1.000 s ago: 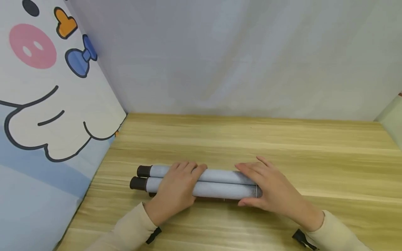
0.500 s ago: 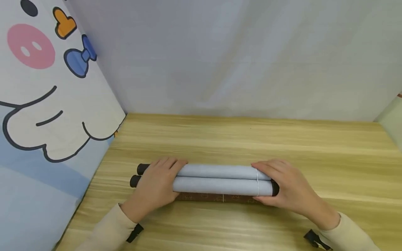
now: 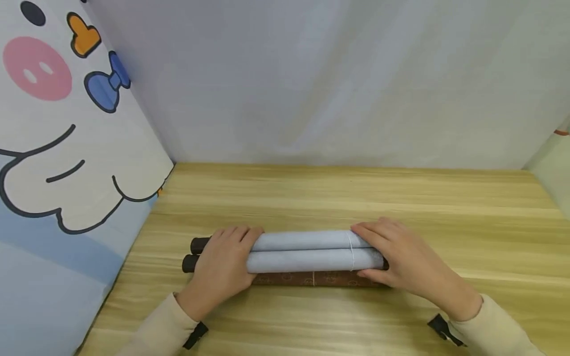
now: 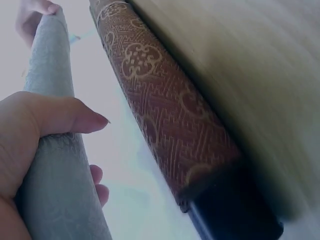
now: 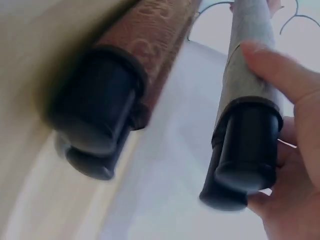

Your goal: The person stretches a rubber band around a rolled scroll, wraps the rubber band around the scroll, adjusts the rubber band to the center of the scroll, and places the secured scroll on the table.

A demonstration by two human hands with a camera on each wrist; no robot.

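A pale grey scroll (image 3: 307, 259), two rolls side by side with black end knobs (image 3: 190, 263), has a thin white string around it near its right end. My left hand (image 3: 224, 259) grips it toward the left end, thumb on the near side and fingers over the far side. Near the right end, my right hand (image 3: 398, 254) holds it the same way. Below lies a brown scroll (image 3: 285, 280) with a gold woven pattern, also string-tied, mostly hidden in the head view. Both wrist views show a gap between the grey scroll (image 5: 250, 75) and the brown scroll (image 4: 150, 85).
The wood-grain table (image 3: 356, 198) extends behind and to both sides of the scrolls. A pale curtain (image 3: 334, 84) hangs at its back edge. On the left stands a cartoon-printed panel (image 3: 89, 198). Black straps (image 3: 196, 335) are at both cuffs.
My left hand has moved left along the grey scroll and my right hand has shifted right. The grey scroll has risen, so the brown scroll now shows along its near side.
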